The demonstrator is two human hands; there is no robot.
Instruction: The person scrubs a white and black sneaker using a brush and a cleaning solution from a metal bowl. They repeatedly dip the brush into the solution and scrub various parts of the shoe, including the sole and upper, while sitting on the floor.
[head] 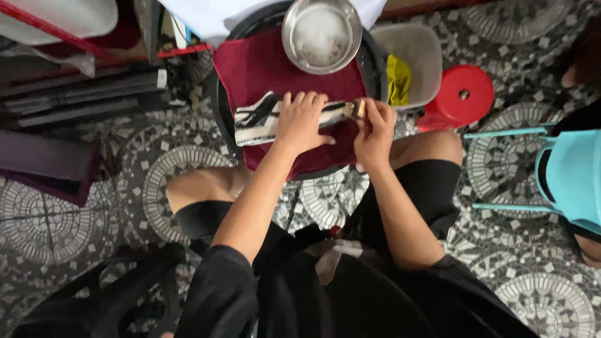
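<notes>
We see the left hand (302,122) pressed flat, grip released, on a black-and-white shoe (263,119) at centre; at 3 o'clock, the right hand (374,131) clenches a brush (355,110).

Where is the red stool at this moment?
In the head view, the red stool stands on the patterned floor at upper right, beside the grey tub and above the turquoise chair.
</notes>
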